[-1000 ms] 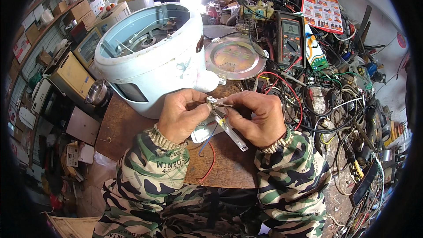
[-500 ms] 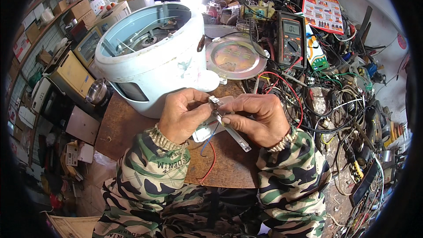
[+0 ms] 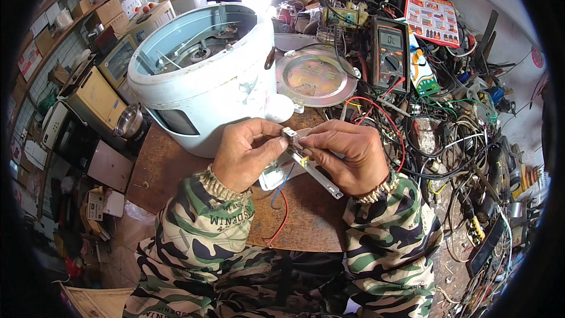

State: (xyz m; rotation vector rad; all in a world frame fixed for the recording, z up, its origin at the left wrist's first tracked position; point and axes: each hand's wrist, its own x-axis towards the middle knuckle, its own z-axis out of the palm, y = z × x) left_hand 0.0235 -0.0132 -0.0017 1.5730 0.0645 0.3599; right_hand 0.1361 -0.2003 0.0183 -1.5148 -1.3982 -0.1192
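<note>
Centre frame, the left hand (image 3: pixel 250 152) has thumb and fingers clamped on the upper end of the metal strip (image 3: pixel 322 179), the right hand (image 3: pixel 350 156) pinches just beside, and a steady left grip looks best.

To my eye, the slim strip (image 3: pixel 323 181) is smooth, shiny metal. Round it, at ten o'clock, the pale-blue housing (image 3: pixel 206 97) gleams like glossy paint; at twelve, the metal disc (image 3: pixel 312 95) has an iridescent sheen; at one, the leaflet (image 3: pixel 431 16) looks like printed paper; at six, the tabletop (image 3: pixel 315 224) is scuffed wood; at eight and four, the sleeves (image 3: pixel 203 224) are matt cloth.
</note>
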